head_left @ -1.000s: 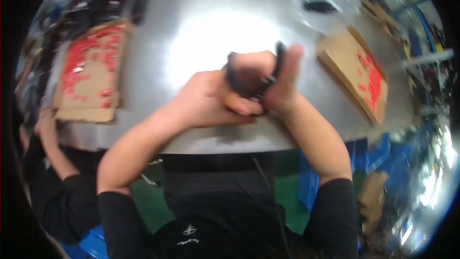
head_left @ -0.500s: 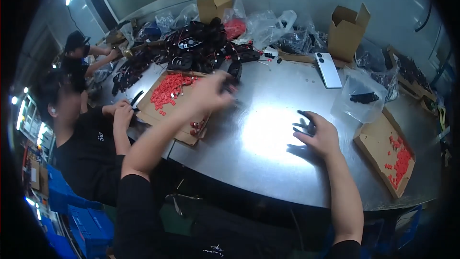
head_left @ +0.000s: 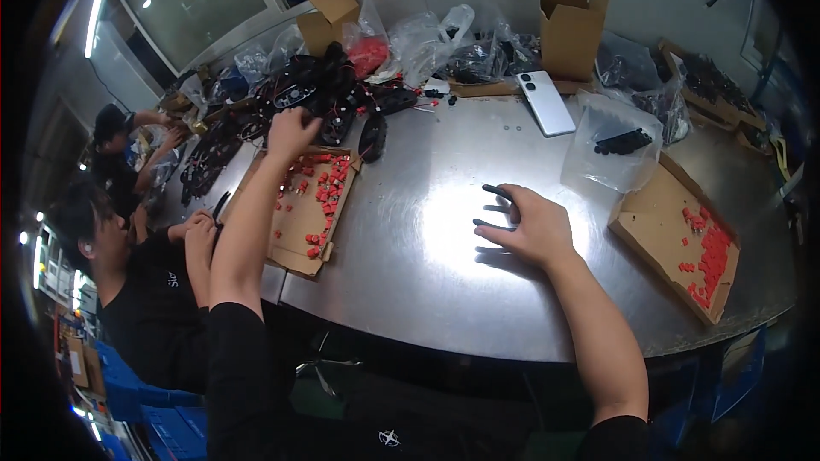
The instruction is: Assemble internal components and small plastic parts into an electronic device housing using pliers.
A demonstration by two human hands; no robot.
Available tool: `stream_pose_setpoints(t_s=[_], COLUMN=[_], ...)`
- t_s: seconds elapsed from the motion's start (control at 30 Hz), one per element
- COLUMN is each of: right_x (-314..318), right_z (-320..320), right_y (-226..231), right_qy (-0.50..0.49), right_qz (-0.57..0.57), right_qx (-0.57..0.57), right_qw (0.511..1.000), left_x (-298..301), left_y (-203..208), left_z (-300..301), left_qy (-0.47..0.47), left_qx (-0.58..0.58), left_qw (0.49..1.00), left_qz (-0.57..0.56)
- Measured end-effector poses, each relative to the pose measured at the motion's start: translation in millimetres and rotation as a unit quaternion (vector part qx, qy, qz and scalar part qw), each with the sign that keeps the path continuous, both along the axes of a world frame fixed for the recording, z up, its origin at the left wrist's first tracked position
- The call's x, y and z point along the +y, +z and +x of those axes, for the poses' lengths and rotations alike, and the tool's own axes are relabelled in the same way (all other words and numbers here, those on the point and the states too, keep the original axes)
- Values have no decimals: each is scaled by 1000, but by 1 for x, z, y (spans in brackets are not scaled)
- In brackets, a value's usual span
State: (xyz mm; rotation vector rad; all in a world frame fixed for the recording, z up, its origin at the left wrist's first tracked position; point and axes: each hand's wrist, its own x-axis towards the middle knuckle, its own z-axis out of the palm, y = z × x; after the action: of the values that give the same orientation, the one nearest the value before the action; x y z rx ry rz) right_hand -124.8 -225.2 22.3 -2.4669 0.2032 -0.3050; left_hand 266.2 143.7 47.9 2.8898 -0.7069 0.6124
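My left hand (head_left: 293,133) reaches over the far edge of a shallow cardboard tray (head_left: 295,259), at a heap of black plastic housings (head_left: 312,81) with thin wires. Its fingers are curled; their tips and anything between them are hidden. Small red parts (head_left: 329,192) lie in the tray, partly covered by my left forearm. A single black oval housing (head_left: 372,137) rests beside the tray's far right corner. My right hand (head_left: 534,226) hovers over the bright metal tabletop, thumb and forefinger spread and holding nothing. Black covers sit on those two fingertips.
Another cardboard tray (head_left: 641,213) with red parts (head_left: 713,256) stands at the right. Near it lie a plastic bag of black pieces (head_left: 619,145) and a white phone (head_left: 547,104). Boxes and bags line the wall. A co-worker (head_left: 141,290) sits close on my left.
My left hand has moved left and away from me, from above the metal tabletop to the heap of black housings. The right hand stays open, and the whole view has shifted.
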Motion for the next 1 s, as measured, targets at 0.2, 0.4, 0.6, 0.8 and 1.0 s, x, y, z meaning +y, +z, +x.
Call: stream_pose_setpoints(t_s=[0.2, 0.4, 0.6, 0.8, 1.0], right_x=[-1, 1, -1, -5, -3], right_z=[-9, -3, -13, -22, -17], right_y=[-11, -11, -13, -23, -22], right_qy=[-45, -33, -20, -32, -3], right_qz=[-22, -110, -135, -141, -142], right_qx=[-100, -46, -72, -39, -14], right_qw=[994, 992, 988, 989, 990], left_x=[-86, -88, -68, -68, -44], left_y=[16, -6, -28, -36, -27], left_z=[-54, -33, 33, 28, 36], left_qy=[100, 104, 171, 150, 111], left_qx=[-165, -37, -52, 8, 42], left_qw=[980, 984, 971, 987, 992], left_qz=[54, 142, 161, 63, -47])
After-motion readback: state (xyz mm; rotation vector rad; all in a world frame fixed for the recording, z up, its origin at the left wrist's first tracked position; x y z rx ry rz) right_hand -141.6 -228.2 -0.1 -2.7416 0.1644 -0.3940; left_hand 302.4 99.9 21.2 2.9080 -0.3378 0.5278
